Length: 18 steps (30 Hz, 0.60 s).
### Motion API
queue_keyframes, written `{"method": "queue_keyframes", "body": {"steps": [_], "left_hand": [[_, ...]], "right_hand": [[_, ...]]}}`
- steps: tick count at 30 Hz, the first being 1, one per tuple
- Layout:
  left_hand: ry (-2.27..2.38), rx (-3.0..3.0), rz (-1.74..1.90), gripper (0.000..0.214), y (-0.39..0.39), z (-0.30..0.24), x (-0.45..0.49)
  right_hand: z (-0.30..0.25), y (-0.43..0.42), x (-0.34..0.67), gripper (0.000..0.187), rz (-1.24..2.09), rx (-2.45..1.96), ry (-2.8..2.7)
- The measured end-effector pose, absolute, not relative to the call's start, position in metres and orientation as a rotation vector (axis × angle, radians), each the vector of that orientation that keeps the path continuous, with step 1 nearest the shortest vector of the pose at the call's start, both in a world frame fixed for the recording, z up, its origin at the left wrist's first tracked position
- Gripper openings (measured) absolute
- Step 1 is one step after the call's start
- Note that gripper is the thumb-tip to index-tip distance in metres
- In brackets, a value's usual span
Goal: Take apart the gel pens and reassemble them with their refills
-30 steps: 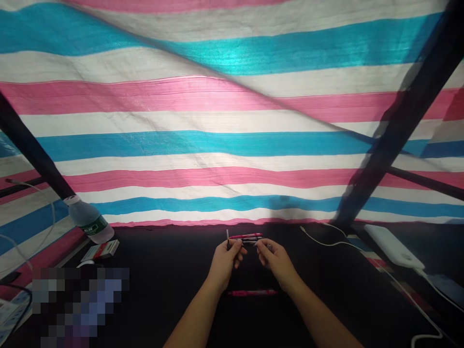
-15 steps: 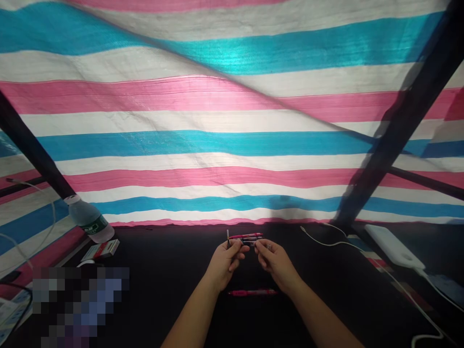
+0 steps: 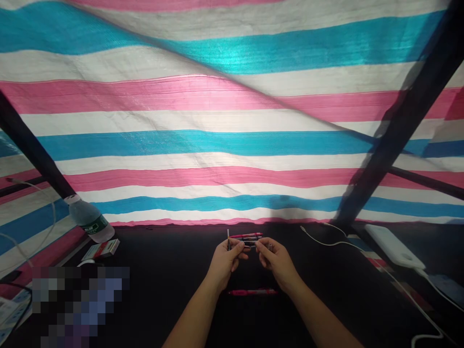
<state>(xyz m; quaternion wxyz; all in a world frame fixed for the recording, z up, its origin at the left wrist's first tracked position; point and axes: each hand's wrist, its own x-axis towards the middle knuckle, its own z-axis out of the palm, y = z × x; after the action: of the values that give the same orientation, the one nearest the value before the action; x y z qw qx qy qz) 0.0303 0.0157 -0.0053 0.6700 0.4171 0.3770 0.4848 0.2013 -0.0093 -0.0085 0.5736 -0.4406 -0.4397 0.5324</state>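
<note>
Together, left hand and right hand pinch small pen parts.

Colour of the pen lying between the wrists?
Pink; the pen shows best in the head view.

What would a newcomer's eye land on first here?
The pink, blue and white striped tarp fills the whole upper view. Low at centre, over the black table, the left hand pinches a thin stick upright beside the right hand, with pink pens just beyond them and a lone pink pen lying between the wrists.
</note>
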Motion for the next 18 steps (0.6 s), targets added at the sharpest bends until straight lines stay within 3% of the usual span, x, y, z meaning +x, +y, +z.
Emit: {"method": "queue_keyframes", "body": {"steps": [18], "left_hand": [[0.904, 1.054, 1.052, 0.044, 0.0141, -0.0053, 0.0325]], "right_hand": [[-0.0125, -0.011, 0.1988, 0.041, 1.174, -1.088, -1.166]]}}
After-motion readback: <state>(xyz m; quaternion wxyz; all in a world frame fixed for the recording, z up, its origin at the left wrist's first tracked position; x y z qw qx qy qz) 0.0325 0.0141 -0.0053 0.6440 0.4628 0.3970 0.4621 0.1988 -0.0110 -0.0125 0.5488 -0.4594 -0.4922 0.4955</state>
